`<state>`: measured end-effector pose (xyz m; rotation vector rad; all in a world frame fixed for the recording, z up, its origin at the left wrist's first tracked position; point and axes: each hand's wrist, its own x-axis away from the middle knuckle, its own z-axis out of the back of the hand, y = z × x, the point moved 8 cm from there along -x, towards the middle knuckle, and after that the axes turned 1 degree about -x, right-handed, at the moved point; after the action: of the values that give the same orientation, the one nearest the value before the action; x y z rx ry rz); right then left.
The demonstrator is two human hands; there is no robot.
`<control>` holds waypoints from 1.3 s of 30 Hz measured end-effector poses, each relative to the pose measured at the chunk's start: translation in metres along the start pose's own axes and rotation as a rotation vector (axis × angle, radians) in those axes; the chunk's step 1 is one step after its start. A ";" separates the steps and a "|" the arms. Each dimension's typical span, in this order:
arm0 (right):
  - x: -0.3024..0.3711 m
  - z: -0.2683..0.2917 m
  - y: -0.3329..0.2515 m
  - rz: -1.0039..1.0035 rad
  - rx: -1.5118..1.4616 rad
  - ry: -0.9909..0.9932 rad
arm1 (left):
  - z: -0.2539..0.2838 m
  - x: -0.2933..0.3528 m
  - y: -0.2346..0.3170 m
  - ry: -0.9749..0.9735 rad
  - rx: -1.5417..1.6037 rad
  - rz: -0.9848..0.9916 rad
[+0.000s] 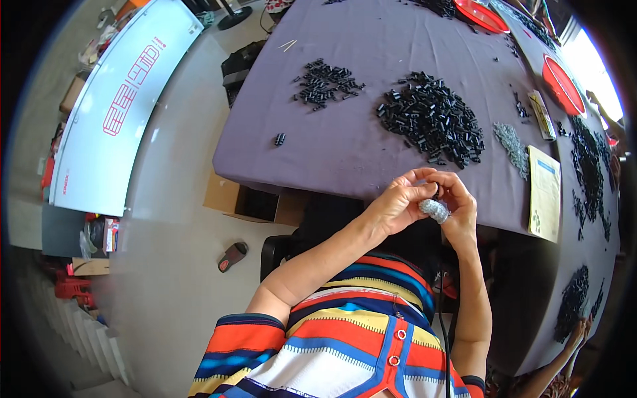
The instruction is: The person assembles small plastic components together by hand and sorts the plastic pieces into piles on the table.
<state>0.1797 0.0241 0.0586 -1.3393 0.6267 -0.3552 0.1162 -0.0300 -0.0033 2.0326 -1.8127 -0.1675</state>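
Just off the table's near edge, my left hand and my right hand meet with fingertips together. Between their fingertips is a small black piece, mostly hidden by the fingers. A clump of tiny clear-grey pieces sits against the curled fingers of my right hand. Beyond the hands, a large pile of short black cylinders lies on the purple-grey tablecloth. A smaller black pile is to its left, with a few cylinders apart. Clear-grey pieces lie loose to the right.
A yellow booklet and a narrow box lie at right. Red trays stand farther off. Another person's hands touch a black pile at lower right. A cardboard box is under the table; a slipper lies on the floor.
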 end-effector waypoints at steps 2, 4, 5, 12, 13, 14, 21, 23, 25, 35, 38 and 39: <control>0.001 -0.001 0.001 -0.006 0.006 -0.015 | 0.000 0.001 -0.001 0.029 -0.012 0.013; 0.001 -0.003 -0.001 -0.019 -0.067 -0.009 | -0.001 0.003 0.001 0.042 -0.013 0.013; 0.000 -0.004 -0.002 -0.017 -0.065 -0.013 | 0.000 0.004 0.001 0.057 -0.017 0.019; 0.002 -0.001 0.005 -0.027 -0.079 -0.020 | 0.002 0.002 -0.002 0.029 -0.011 0.007; 0.002 -0.001 0.005 -0.018 -0.056 -0.026 | 0.002 0.002 -0.002 0.034 -0.005 0.009; 0.002 -0.001 0.006 -0.021 -0.067 -0.029 | 0.002 0.002 -0.003 0.038 0.001 0.012; 0.002 -0.002 0.002 -0.049 -0.102 -0.035 | 0.003 0.000 -0.003 0.029 -0.007 0.012; 0.004 0.001 0.008 -0.066 -0.070 -0.042 | 0.003 0.002 -0.004 0.028 0.015 0.022; 0.002 0.003 0.007 -0.052 -0.038 -0.023 | 0.003 0.001 -0.003 0.032 0.012 0.026; 0.001 0.005 0.004 -0.030 0.016 -0.043 | 0.009 0.001 -0.003 0.043 -0.030 0.038; 0.000 0.005 -0.001 0.021 0.015 -0.014 | 0.006 0.000 -0.004 0.021 -0.021 0.057; -0.001 0.007 -0.004 0.061 0.022 0.015 | 0.004 0.000 -0.004 0.030 -0.006 0.053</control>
<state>0.1837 0.0288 0.0632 -1.2949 0.6730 -0.3223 0.1180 -0.0305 -0.0084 1.9706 -1.8437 -0.1261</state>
